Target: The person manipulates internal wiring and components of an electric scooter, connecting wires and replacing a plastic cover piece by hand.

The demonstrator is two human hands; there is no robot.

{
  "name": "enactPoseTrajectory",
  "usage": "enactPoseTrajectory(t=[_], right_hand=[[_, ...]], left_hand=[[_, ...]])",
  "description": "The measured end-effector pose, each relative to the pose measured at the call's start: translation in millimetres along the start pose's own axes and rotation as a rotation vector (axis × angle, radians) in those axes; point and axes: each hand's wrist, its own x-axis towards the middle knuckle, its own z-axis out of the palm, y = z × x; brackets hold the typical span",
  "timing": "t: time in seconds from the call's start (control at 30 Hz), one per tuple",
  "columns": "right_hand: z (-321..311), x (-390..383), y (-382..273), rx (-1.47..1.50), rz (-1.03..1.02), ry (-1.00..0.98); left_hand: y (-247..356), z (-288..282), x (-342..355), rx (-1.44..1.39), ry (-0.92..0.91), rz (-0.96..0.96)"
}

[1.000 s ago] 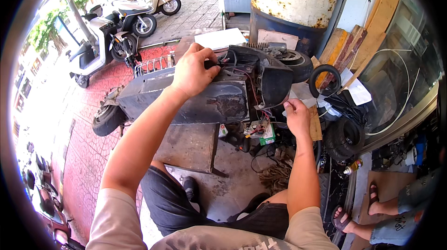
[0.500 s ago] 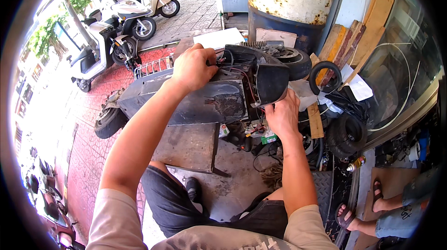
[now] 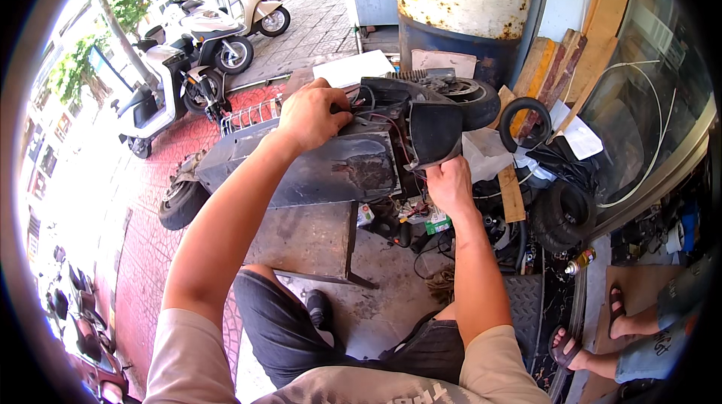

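Observation:
A dark, scuffed small scooter chassis (image 3: 297, 178) lies on its side on a worn stand (image 3: 297, 242), its wheels at either end and red and black wires showing. My left hand (image 3: 316, 111) is at the top of the chassis, fingers curled on a part hidden beneath them. At the lower edge of a curved black plastic cover (image 3: 433, 132) near the chassis's right end, my right hand (image 3: 449, 182) is closed, fingertips partly hidden behind that edge.
Parked scooters (image 3: 169, 111) stand on paving at left. Behind is a rusty drum (image 3: 466, 17), with wooden boards (image 3: 598, 13), loose tyres (image 3: 560, 216) and a glass panel (image 3: 647, 126) at right. A spray can (image 3: 580, 261) lies below. Another person's sandaled feet (image 3: 564, 348) are at bottom right.
My right hand has moved left and in under the black cover's edge, its fingertips now less visible. My left hand stays in nearly the same place on the chassis.

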Motion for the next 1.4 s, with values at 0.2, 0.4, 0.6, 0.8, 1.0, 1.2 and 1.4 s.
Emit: enactPoseTrajectory(t=[0.2,0.4,0.6,0.8,1.0,1.2,1.4], right_hand=[[-12,4,10,0.017,-0.018,-0.03],[-13,3,0,0.16,0.144,-0.142],[1,0,2,0.161,0.136,-0.138],[5,-1,3,0.152,0.126,-0.096],[-4,0,-6,0.245,-0.025,-0.138],[-3,-1,8,0.338,0.073,-0.137],[-22,5,31,0.546,0.256,-0.351]], left_hand=[[-3,5,-5,-0.097,0.118,0.017],[0,5,-21,0.009,0.217,0.218],[20,1,-11,0.202,0.008,0.077],[22,2,-7,0.177,-0.066,0.013],[10,10,3,0.119,-0.057,-0.025],[-15,14,6,-0.217,-0.06,0.043],[-14,20,-5,-0.535,0.046,0.008]])
